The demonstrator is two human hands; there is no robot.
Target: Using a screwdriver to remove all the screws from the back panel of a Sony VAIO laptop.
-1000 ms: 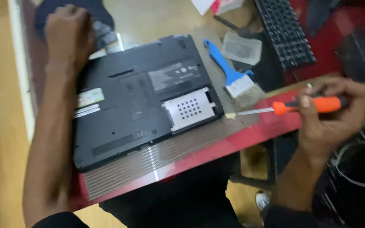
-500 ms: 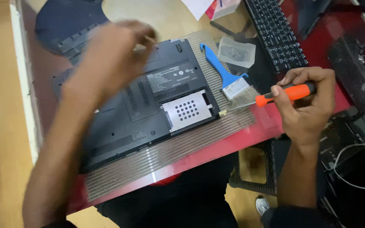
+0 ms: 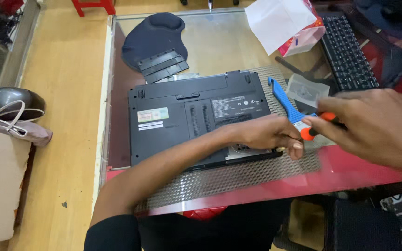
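A black laptop [image 3: 182, 116] lies bottom side up on a ridged grey mat [image 3: 238, 179] on the glass table. My left hand [image 3: 268, 135] reaches across its near right corner, fingers curled over the silver drive bay, its fingertips pinched at the screwdriver's tip. My right hand [image 3: 373, 125] grips an orange-handled screwdriver [image 3: 317, 124] just right of the laptop. A blue brush [image 3: 282, 100] lies on the mat behind both hands.
A dark mouse pad with wrist rest [image 3: 152, 39] and black cover strips [image 3: 164, 65] lie behind the laptop. A black keyboard [image 3: 347, 53], a clear plastic bag [image 3: 308, 88] and a white paper on a pink pack [image 3: 282, 21] sit at the right. A helmet [image 3: 15, 102] rests on the floor left.
My left hand has swung from the table's far left across the laptop to its right corner. My right hand with the screwdriver has come in to meet it. The view shifted.
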